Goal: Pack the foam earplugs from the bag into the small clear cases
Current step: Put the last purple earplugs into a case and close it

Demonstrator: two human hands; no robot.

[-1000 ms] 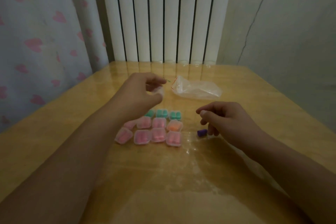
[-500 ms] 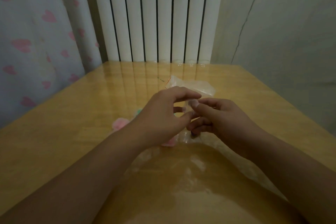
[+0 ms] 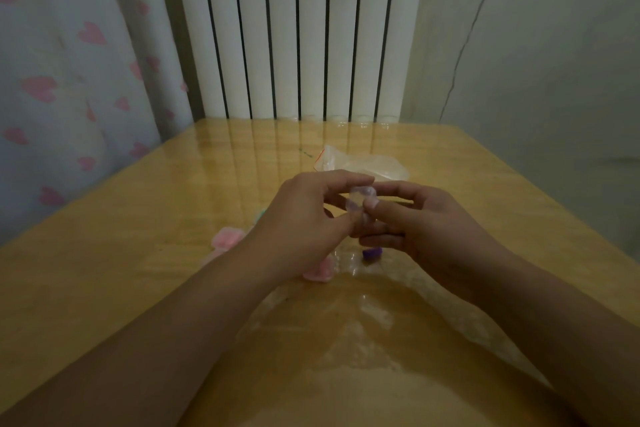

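Head view, two voices over one frame.

— What sits at the centre?

— One small clear plastic case (image 3: 360, 199), held above the glossy yellow wooden table (image 3: 138, 253). Left hand (image 3: 298, 225) pinches it between thumb and forefinger; right hand (image 3: 419, 218) pinches its other side, thumb on the front. Whether the lid stands open cannot be told, and a faint purple tint inside may be a plug.

— And around it?

— One purple foam earplug (image 3: 372, 253) lies loose on the table just below the right hand. Filled pink cases (image 3: 318, 272) peek out from under the left wrist, with more pink (image 3: 227, 239) farther left. Behind the hands lies the clear zip bag with a red seal line (image 3: 360, 166), flat and seemingly near empty. Beyond stand a white ribbed radiator (image 3: 298, 28) and a heart-print curtain (image 3: 69, 80).

— What could go wrong?

— The case is slick and tiny, gripped only at its edges; a hard squeeze to snap it could shoot it from the fingertips onto the table. Springy foam, if not seated, could catch in the rim and keep the lid from latching. The loose purple plug is light and could roll off under a brushing finger.
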